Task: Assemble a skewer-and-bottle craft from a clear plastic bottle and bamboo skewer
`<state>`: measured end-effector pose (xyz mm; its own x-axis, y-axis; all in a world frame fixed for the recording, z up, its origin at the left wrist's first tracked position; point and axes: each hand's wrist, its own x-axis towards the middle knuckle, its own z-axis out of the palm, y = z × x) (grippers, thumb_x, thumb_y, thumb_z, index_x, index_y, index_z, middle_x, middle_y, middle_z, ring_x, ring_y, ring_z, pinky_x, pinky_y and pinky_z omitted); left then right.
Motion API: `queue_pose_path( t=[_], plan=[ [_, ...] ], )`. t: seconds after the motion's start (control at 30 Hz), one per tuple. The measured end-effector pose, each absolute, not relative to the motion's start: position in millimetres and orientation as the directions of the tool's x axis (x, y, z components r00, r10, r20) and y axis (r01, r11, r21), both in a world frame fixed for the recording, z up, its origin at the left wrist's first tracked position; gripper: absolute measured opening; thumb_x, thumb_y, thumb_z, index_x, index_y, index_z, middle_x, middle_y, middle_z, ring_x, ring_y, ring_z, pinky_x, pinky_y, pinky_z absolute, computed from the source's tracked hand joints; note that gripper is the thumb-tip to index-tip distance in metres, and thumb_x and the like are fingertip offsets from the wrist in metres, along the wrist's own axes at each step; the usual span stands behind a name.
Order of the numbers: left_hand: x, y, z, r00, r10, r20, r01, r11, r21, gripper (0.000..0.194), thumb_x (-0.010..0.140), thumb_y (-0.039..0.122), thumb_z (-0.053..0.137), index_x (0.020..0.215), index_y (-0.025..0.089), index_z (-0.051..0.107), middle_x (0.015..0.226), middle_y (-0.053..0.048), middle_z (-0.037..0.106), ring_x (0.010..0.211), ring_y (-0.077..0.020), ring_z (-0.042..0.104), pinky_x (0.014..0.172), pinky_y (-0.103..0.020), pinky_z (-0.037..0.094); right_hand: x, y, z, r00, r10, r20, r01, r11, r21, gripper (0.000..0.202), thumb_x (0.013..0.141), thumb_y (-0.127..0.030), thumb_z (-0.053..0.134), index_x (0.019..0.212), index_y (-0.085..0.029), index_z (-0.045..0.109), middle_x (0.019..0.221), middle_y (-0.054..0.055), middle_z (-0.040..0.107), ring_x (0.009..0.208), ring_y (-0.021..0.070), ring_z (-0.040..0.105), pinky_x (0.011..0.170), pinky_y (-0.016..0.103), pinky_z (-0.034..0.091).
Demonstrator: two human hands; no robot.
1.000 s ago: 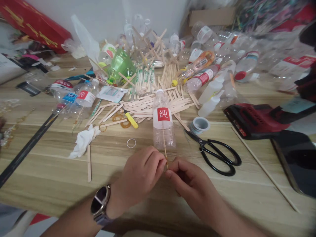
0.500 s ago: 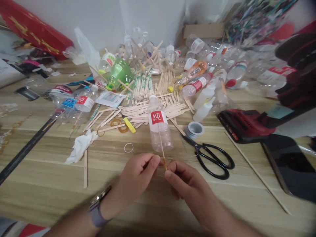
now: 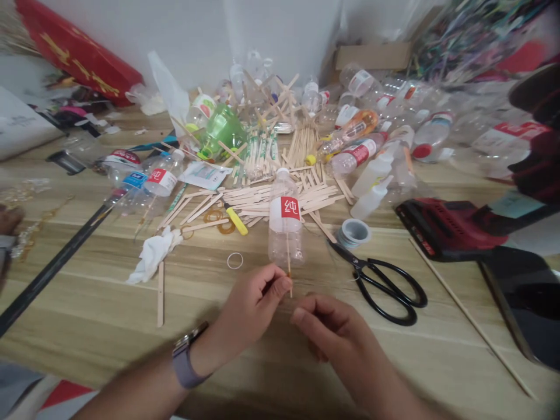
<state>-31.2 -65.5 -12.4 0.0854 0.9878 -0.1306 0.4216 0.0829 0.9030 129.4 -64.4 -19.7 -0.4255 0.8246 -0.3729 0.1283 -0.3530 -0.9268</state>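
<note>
A clear plastic bottle (image 3: 285,242) with a red-and-white label lies in front of my hands, its neck pointing away. From its bottom end a thin wooden stick (image 3: 288,256) runs toward me. My left hand (image 3: 258,300), with a watch on the wrist, pinches this stick near a brownish band wound on it. Just to the right, my right hand (image 3: 335,326) has its fingers curled and the thumb close to the index finger, apart from the stick. Anything between those fingertips is too small or hidden to make out.
Black scissors (image 3: 385,286) and a grey tape roll (image 3: 353,233) lie to the right, near a red power tool (image 3: 450,227) and a phone (image 3: 525,303). Flat wooden sticks (image 3: 245,201) and several bottles spread behind. A white tissue (image 3: 155,254) lies left; another person's hand (image 3: 9,221) shows at the left edge.
My right hand has come off the stick and moved slightly right and down. My left hand keeps its pinch on the stick. The view has shifted, and another person's hand appears at the left edge.
</note>
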Motion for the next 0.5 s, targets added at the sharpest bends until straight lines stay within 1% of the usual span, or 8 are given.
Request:
queue_pose_path(
  t=[0.1, 0.17, 0.3, 0.33, 0.4, 0.5],
  plan=[
    [-29, -68, -12, 0.091, 0.99, -0.108, 0.455, 0.055, 0.889, 0.03, 0.093, 0.037, 0.043, 0.072, 0.018, 0.052, 0.064, 0.003, 0.052, 0.062, -0.0122, 0.047, 0.059, -0.024, 0.035, 130, -59, -22, -0.387, 0.824, -0.413, 0.12, -0.399, -0.909, 0.04, 0.073, -0.055, 0.063, 0.059, -0.02, 0.051, 0.047, -0.007, 0.037, 0.042, 0.0079, 0.033, 0.041, 0.022, 0.025],
    [-28, -70, -12, 0.102, 0.989, -0.106, 0.456, 0.048, 0.889, 0.029, 0.093, 0.036, 0.044, 0.072, 0.018, 0.053, 0.065, 0.003, 0.054, 0.063, -0.0123, 0.048, 0.058, -0.024, 0.035, 129, -56, -23, -0.408, 0.81, -0.421, 0.098, -0.42, -0.902, 0.043, 0.069, -0.059, 0.066, 0.06, -0.019, 0.053, 0.049, -0.007, 0.041, 0.042, 0.0076, 0.035, 0.041, 0.022, 0.027],
    [-26, -70, -15, 0.109, 0.985, -0.131, 0.41, 0.075, 0.909, 0.027, 0.092, 0.033, 0.045, 0.073, 0.018, 0.055, 0.068, 0.002, 0.057, 0.067, -0.0128, 0.051, 0.062, -0.024, 0.038, 127, -56, -24, -0.423, 0.807, -0.412, 0.037, -0.439, -0.898, 0.043, 0.071, -0.058, 0.066, 0.06, -0.018, 0.054, 0.051, -0.006, 0.044, 0.041, 0.0072, 0.037, 0.041, 0.022, 0.028],
    [-26, -69, -16, 0.105, 0.983, -0.15, 0.384, 0.099, 0.918, 0.026, 0.092, 0.033, 0.045, 0.074, 0.017, 0.057, 0.069, 0.002, 0.057, 0.067, -0.0127, 0.051, 0.062, -0.024, 0.038, 126, -57, -25, -0.416, 0.815, -0.404, 0.027, -0.433, -0.901, 0.042, 0.071, -0.057, 0.067, 0.061, -0.018, 0.055, 0.052, -0.006, 0.045, 0.042, 0.0072, 0.037, 0.041, 0.022, 0.028],
    [-26, -68, -19, 0.112, 0.965, -0.237, 0.283, 0.197, 0.939, 0.024, 0.09, 0.035, 0.048, 0.079, 0.017, 0.06, 0.066, 0.003, 0.055, 0.061, -0.0113, 0.048, 0.058, -0.023, 0.037, 126, -57, -26, -0.403, 0.834, -0.378, 0.016, -0.406, -0.914, 0.039, 0.073, -0.055, 0.066, 0.063, -0.018, 0.056, 0.053, -0.006, 0.044, 0.043, 0.0074, 0.037, 0.042, 0.021, 0.028],
    [-26, -65, -24, 0.16, 0.907, -0.39, 0.078, 0.383, 0.921, 0.025, 0.085, 0.039, 0.054, 0.084, 0.016, 0.061, 0.059, 0.006, 0.047, 0.05, -0.0083, 0.037, 0.048, -0.022, 0.029, 127, -57, -27, -0.403, 0.851, -0.336, 0.051, -0.345, -0.937, 0.036, 0.077, -0.052, 0.063, 0.066, -0.018, 0.059, 0.052, -0.005, 0.043, 0.046, 0.0086, 0.035, 0.043, 0.022, 0.027]
  ],
)
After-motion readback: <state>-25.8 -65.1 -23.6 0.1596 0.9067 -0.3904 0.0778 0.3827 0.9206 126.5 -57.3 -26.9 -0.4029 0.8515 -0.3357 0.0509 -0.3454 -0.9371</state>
